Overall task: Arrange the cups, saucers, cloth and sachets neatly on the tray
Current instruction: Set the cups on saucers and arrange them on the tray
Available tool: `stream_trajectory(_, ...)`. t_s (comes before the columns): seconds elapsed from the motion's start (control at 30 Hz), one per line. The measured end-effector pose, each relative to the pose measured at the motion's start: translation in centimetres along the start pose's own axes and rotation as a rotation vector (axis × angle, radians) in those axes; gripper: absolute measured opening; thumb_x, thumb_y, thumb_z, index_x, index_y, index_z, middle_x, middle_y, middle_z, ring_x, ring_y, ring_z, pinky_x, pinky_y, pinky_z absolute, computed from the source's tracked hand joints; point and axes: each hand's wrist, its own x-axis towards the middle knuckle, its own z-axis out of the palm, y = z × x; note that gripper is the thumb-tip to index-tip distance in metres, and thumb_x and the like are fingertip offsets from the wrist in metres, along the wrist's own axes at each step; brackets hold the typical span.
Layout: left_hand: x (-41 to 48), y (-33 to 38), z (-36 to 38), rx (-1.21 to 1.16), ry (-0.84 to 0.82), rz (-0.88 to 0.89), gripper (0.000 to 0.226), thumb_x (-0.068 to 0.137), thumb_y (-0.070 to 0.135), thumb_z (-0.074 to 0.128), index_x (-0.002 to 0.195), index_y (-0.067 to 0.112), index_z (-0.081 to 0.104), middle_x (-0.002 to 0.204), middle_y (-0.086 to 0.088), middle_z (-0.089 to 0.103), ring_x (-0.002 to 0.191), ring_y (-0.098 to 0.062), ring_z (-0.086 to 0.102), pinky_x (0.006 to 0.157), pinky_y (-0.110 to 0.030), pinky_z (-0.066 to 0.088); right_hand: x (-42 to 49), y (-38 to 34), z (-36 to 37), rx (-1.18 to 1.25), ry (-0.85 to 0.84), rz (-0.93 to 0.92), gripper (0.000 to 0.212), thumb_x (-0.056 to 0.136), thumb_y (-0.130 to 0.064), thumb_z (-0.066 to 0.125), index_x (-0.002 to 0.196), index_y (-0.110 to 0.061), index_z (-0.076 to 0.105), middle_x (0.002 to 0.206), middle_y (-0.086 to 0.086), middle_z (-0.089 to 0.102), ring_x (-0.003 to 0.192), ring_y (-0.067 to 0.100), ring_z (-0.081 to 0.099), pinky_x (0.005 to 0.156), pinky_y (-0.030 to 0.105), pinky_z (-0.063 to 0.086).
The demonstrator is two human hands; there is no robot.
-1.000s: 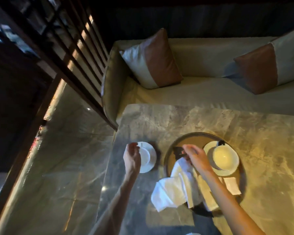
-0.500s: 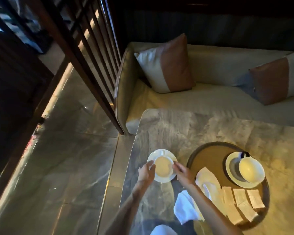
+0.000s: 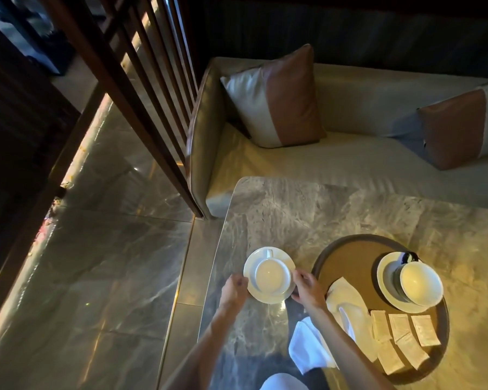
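Observation:
A white cup (image 3: 271,277) stands on a white saucer (image 3: 254,263) on the marble table, left of the round dark tray (image 3: 347,249). My left hand (image 3: 233,289) pinches the saucer's left rim and my right hand (image 3: 307,288) pinches its right rim. On the tray stand a second cup (image 3: 420,282) and its saucer (image 3: 385,273), with a small dark item behind them. A white cloth (image 3: 347,308) lies crumpled over the tray's near left rim. Three paper sachets (image 3: 400,336) lie side by side at the tray's near edge.
The marble table (image 3: 293,215) has its left edge near my left hand, with polished floor (image 3: 96,277) beyond. A beige sofa (image 3: 350,153) with two brown-and-white cushions (image 3: 276,99) sits behind the table. Dark wooden slats (image 3: 141,88) rise at the left.
My right hand left the cloth on the tray and came across to the saucer's right rim. My left hand shifted to the saucer's left rim. The view turned left.

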Motion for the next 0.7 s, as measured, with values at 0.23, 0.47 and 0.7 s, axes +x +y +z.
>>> stream_trajectory(0.23,0.6,-0.6,1.0,-0.315,0.037,-0.157,0.023,0.088,-0.004,0.057,0.068,0.006,0.064,0.077,-0.017,0.065,0.072,-0.028,0.069,0.052,-0.025,0.06,1.3,0.5,0.0,0.025,0.059,0.11,0.026,0.088,0.004,0.065,0.111,-0.009,0.062,0.115,0.017,0.064,0.105,0.035,0.062,0.084,0.046,0.058)
stream_trajectory(0.47,0.1,-0.3,1.0,-0.42,0.112,-0.191,0.023,0.082,-0.006,0.068,0.069,0.013,0.068,0.076,-0.015,0.07,0.076,-0.031,0.072,0.05,-0.025,0.059,2.2,0.0,-0.2,-0.057,0.091,0.158,0.02,0.087,0.011,0.061,0.097,-0.006,0.066,0.109,0.02,0.067,0.102,0.038,0.064,0.07,0.04,0.061)
stream_trajectory(0.7,-0.6,0.0,0.9,-0.39,0.154,-0.196,0.011,0.083,-0.003,0.069,0.091,0.003,0.072,0.086,-0.016,0.072,0.08,-0.029,0.073,0.05,-0.024,0.059,1.2,-0.5,-0.5,-0.103,0.063,0.112,0.026,0.089,0.011,0.058,0.083,-0.014,0.063,0.105,0.018,0.068,0.097,0.037,0.066,0.063,0.035,0.062)
